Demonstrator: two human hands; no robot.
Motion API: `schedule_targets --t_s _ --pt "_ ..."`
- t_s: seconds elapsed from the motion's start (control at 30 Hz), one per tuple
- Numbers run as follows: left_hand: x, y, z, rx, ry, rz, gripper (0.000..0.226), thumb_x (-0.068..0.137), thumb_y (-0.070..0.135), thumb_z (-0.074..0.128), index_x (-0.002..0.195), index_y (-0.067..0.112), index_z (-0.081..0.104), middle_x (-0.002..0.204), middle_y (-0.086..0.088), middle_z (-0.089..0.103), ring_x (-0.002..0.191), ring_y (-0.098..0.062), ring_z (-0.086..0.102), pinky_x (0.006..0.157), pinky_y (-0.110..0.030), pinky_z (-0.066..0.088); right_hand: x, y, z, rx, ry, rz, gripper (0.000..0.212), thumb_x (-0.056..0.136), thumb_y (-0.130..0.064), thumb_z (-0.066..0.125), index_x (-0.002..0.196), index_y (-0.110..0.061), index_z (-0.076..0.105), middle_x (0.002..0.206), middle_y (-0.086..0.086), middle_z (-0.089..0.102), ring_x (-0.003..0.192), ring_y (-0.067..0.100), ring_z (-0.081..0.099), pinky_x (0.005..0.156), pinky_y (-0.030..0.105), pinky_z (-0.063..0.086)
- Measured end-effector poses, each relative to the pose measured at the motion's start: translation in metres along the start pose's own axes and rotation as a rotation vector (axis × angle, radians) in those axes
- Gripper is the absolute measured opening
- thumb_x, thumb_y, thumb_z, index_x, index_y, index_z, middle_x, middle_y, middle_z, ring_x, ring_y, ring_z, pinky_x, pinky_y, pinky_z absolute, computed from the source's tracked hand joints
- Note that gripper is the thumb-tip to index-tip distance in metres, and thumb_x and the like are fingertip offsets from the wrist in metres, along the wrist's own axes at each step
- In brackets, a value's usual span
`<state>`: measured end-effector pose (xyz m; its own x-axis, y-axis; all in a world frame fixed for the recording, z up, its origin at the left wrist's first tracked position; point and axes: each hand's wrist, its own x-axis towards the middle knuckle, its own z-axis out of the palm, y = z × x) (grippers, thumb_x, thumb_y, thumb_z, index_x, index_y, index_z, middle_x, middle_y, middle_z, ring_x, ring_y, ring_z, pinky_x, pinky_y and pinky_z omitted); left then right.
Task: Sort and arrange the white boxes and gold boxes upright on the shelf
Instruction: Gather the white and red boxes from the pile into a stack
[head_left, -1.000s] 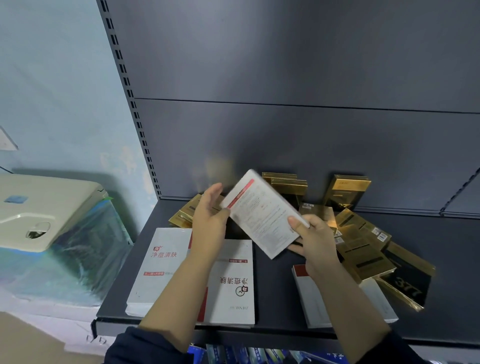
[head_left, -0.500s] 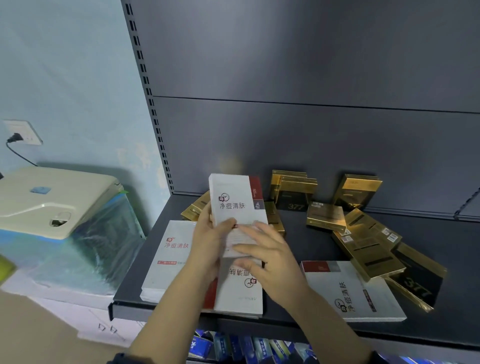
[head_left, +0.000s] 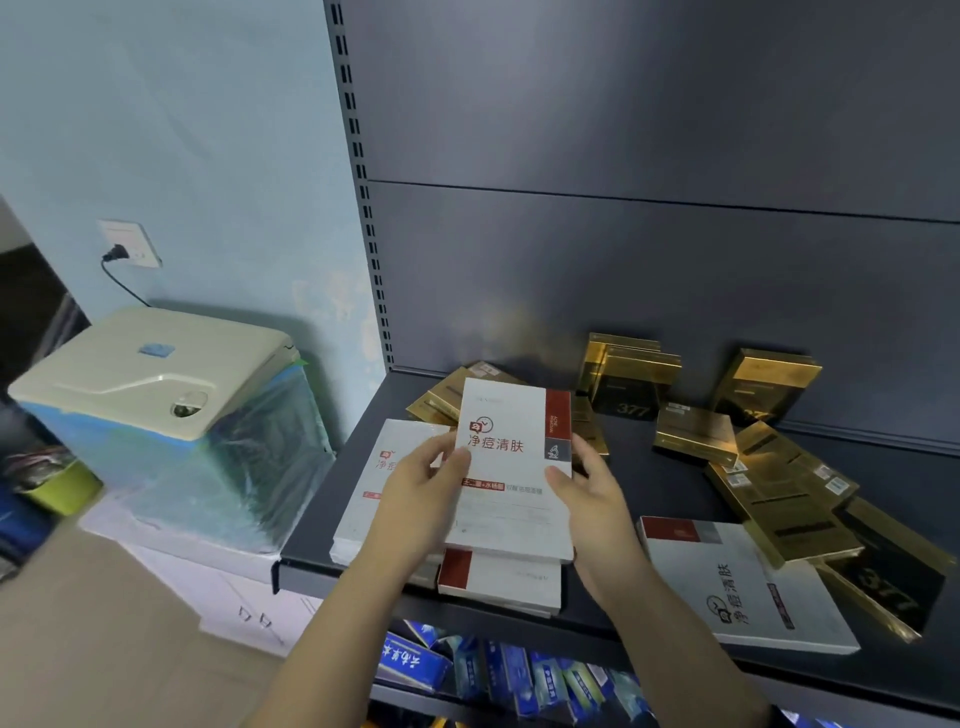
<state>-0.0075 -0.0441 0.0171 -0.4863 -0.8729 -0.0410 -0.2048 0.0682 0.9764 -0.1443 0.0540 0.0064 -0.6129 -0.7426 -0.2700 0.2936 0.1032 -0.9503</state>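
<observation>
The dark grey metal shelf (head_left: 649, 467) looks barely sorted. Most shiny gold cardboard boxes (head_left: 779, 493) lie jumbled at the right and flat white cardboard boxes (head_left: 743, 587) lie in front. Above the front-left stack, the left hand (head_left: 415, 499) and right hand (head_left: 592, 499) grip one white red-striped box (head_left: 511, 467) by its edges.

Dim, bluish light — glare on gold boxes (head_left: 769, 371) (edges bowed, blurred).

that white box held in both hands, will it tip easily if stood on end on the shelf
Probably yes: the white box looks thin with a tall face, so on end its narrow base could topple unless leaned against something. It seems stiff, showing no bend between the left hand and right hand.
</observation>
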Motion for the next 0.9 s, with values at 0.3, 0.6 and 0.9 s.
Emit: schedule_targets --t_s 0.3,0.6,0.9 --pt "0.005 -0.028 -0.054 0.213 0.309 -0.066 0.016 0.090 0.012 0.058 0.102 0.016 0.067 0.096 -0.006 0.072 0.077 -0.009 0.066 0.062 -0.015 0.047 0.007 0.007 -0.016 -0.120 0.143 0.063 0.030 0.101 -0.014 0.043 0.126 -0.029 0.053 0.118 0.003 0.066 0.103 0.022 0.065 0.077 0.039 0.056" --pt "-0.004 -0.054 -0.062 0.441 -0.025 -0.122 0.035 0.086 0.028 0.066 0.118 0.030 0.051 0.109 0.009 0.070 0.095 -0.011 0.067 0.081 -0.035 0.055 -0.002 0.031 0.004 -0.373 0.128 0.013 0.045 0.100 -0.006 0.042 0.141 -0.025 0.042 0.137 0.002 0.034 0.110 0.018 0.053 0.084 0.029 0.053" --pt "0.001 -0.048 -0.074 0.427 -0.126 -0.145 0.035 0.085 0.012 0.067 0.114 0.024 0.054 0.107 0.009 0.070 0.094 -0.007 0.066 0.078 -0.024 0.053 -0.007 0.033 0.009 -0.317 0.106 0.061 0.049 0.101 -0.009 0.041 0.143 -0.031 0.036 0.135 -0.002 0.054 0.122 0.021 0.056 0.078 0.030 0.056"
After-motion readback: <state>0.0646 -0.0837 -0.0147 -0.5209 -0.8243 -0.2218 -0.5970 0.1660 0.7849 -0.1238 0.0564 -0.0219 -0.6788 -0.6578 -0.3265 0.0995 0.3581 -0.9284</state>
